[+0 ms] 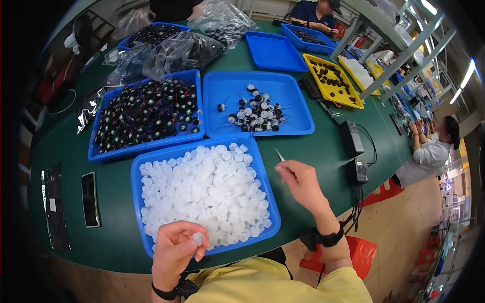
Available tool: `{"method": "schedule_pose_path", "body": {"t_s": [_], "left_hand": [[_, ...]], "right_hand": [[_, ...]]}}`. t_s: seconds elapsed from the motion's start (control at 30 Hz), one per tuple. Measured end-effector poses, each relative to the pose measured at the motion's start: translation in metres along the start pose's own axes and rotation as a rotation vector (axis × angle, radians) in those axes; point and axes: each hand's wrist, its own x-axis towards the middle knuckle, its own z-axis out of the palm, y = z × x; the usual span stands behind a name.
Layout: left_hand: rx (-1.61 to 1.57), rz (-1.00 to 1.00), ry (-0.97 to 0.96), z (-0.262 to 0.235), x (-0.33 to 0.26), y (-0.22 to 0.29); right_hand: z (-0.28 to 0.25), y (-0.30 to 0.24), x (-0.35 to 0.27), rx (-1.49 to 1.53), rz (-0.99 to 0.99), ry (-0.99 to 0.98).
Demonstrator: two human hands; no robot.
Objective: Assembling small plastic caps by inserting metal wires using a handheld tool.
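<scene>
My left hand (173,248) pinches a small translucent white plastic cap (198,238) between thumb and fingers, over the near edge of a blue tray (277,214) heaped with similar white caps (207,187). To the right of that tray, my right hand (303,183) is closed on a pair of tweezers (279,155); their pointed end sticks out toward the far left, above the green table. Beyond the caps, a second blue tray (298,113) has a small pile of black parts with white caps and thin wires (257,111).
A blue tray (93,146) full of dark wired parts stands at left, with plastic bags (182,50) behind it. A phone (90,199) lies left. Black power boxes (351,137) with cables sit at right, near a yellow tray (356,102). Other people sit around the table.
</scene>
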Motion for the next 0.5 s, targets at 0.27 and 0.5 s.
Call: {"method": "schedule_pose_path", "body": {"t_s": [0.27,0.5], "left_hand": [[0.008,-0.108,-0.106,0.000,-0.001,0.000],[0.172,-0.142,-0.174,0.009,-0.003,0.000]], "right_hand": [[0.007,-0.075,-0.008,0.261,-0.107,-0.393],[0.021,-0.092,-0.012,0.180,-0.212,-0.482]]}}
